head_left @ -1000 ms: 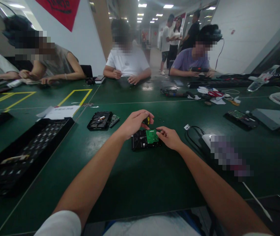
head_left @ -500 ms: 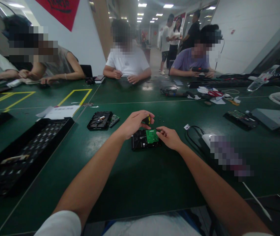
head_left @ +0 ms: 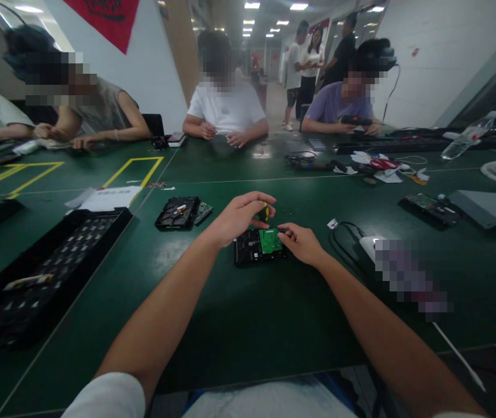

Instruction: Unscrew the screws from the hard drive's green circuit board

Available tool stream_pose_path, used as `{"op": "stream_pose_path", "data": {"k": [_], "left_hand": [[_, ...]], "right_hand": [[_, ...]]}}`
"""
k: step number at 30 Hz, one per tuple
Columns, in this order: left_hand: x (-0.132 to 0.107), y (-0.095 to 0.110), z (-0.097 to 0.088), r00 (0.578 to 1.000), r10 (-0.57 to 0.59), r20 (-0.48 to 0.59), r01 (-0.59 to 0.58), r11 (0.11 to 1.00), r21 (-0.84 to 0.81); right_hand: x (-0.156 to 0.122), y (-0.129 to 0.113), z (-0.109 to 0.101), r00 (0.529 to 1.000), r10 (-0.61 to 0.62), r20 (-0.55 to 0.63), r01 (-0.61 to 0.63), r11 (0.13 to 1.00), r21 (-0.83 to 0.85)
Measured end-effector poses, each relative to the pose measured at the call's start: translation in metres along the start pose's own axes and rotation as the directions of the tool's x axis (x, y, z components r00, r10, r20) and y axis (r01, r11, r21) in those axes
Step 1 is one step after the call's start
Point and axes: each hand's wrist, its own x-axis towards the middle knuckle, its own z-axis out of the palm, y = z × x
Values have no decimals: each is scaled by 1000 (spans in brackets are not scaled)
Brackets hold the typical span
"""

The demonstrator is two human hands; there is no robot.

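Observation:
A black hard drive (head_left: 247, 248) lies flat on the green table in front of me, its green circuit board (head_left: 270, 241) facing up. Over its far edge, my left hand (head_left: 244, 216) is closed around a short black and yellow screwdriver handle (head_left: 264, 212). The tool's shaft and tip do not show clearly. At the drive's right end, my right hand (head_left: 301, 242) has its thumb and fingers bent against the edge, gripping it. Left of my hands sits another black hard drive (head_left: 177, 213) with a loose circuit board (head_left: 204, 212) beside it.
A long black tray (head_left: 69, 255) stands at left, near a white paper (head_left: 112, 198). To the right are a cable, a white power strip (head_left: 367, 247), another drive (head_left: 431, 210) and a grey box (head_left: 489, 209). Several people sit across the table; a plastic bottle (head_left: 470, 136) lies far right.
Both hands stay almost in place at the hard drive. The left hand's fingers have shifted slightly around the screwdriver handle. The camera view has moved a little.

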Motion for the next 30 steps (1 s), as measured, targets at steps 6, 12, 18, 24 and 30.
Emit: {"op": "stream_pose_path", "data": {"k": [6,12,18,24,30], "left_hand": [[0,-1,-2,997,81,13,-81,993,89],[-1,-3,2,996,90,-26,-86,986,140],[-1,-3,1,996,80,35,-82,996,43],[1,-3,-1,999,39,9,-39,997,-69],[2,-6,-5,998,66,-3,-66,998,-3]], "right_hand": [[1,-1,-1,1000,-13,-2,13,1000,-4],[-1,-5,-3,1000,-14,7,14,1000,-10],[-1,-5,-3,1000,-8,-1,8,1000,-19],[0,-3,-1,1000,-14,7,15,1000,-16],[0,0,-1,1000,-18,0,18,1000,-4]]}}
